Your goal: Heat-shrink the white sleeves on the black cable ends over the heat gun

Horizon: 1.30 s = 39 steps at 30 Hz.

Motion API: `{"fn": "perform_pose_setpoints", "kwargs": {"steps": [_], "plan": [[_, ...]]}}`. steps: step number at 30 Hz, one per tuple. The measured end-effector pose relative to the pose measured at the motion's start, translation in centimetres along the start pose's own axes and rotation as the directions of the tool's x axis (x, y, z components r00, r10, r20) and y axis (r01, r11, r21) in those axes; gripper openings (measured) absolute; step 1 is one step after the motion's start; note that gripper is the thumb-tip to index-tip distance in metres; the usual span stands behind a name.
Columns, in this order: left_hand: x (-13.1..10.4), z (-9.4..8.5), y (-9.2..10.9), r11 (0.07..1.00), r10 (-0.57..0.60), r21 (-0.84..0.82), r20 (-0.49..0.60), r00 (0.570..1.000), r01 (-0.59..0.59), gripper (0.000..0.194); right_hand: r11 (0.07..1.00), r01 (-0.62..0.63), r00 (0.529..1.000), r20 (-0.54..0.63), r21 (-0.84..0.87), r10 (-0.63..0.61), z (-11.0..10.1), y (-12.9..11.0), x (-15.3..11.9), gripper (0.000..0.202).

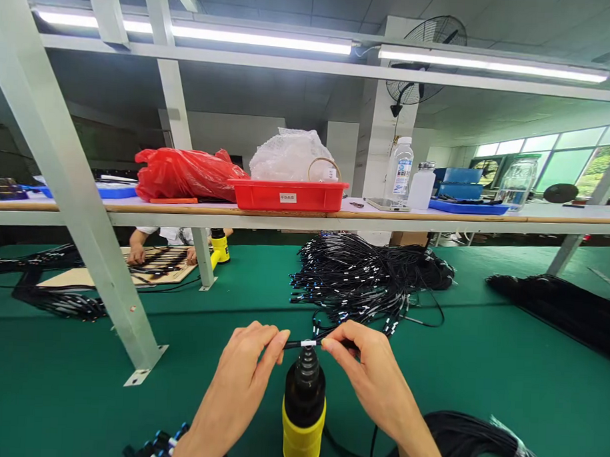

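Note:
A black cable with a white sleeve (308, 343) stretches level between my two hands. My left hand (247, 370) pinches it to the left of the sleeve, thumb against fingers. On the other side, my right hand (363, 364) grips the cable close to the sleeve's right end. Directly below the sleeve stands a yellow and black heat gun (303, 415), its dark ribbed nozzle pointing up. The sleeve is over the nozzle tip; whether they touch I cannot tell.
A big pile of black cables (358, 277) lies ahead on the green table (243, 286). More cables (468, 441) are at the lower right, and cable ends (157, 446) at the lower left. Above runs a shelf with a red bin (289, 196). Another person's hand (136, 254) works behind a post.

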<state>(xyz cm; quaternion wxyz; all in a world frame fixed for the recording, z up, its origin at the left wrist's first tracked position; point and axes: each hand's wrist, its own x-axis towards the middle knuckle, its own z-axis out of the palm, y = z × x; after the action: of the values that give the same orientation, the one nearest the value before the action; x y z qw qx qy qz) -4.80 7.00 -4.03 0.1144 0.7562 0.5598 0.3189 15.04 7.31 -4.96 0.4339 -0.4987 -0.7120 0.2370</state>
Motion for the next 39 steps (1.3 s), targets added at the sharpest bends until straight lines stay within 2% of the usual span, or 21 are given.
{"fn": "perform_pose_setpoints", "kwargs": {"steps": [4,12,21,25,30,39], "plan": [[0.1,0.0,0.1,1.000,0.000,-0.005,0.001,1.000,0.000,0.045,1.000,-0.003,1.000,-0.003,-0.002,0.003,0.1,0.0,0.0,0.027],[-0.1,-0.1,0.3,0.995,-0.014,-0.099,-0.022,1.000,0.012,0.027,0.994,0.023,0.998,-0.062,0.104,-0.017,0.1,-0.4,0.1,0.012],[-0.4,-0.3,0.5,0.988,-0.044,-0.148,0.038,0.998,0.049,0.046,0.992,0.028,0.999,-0.034,0.124,-0.024,-0.4,-1.2,-0.3,0.014],[-0.3,-0.4,0.7,0.983,-0.049,-0.172,0.067,0.997,0.060,0.044,0.996,0.031,0.999,0.019,0.081,-0.033,-0.4,-1.0,-0.5,0.020],[-0.2,-0.7,0.8,0.975,-0.038,-0.214,0.089,0.995,0.057,0.041,0.997,0.072,0.997,-0.016,-0.027,-0.073,-0.1,-0.4,-0.5,0.025],[-0.3,-0.7,0.9,0.973,-0.032,-0.227,0.063,0.998,0.045,0.034,0.996,0.083,0.995,-0.055,0.023,-0.082,-0.1,-0.4,-0.3,0.018]]}}
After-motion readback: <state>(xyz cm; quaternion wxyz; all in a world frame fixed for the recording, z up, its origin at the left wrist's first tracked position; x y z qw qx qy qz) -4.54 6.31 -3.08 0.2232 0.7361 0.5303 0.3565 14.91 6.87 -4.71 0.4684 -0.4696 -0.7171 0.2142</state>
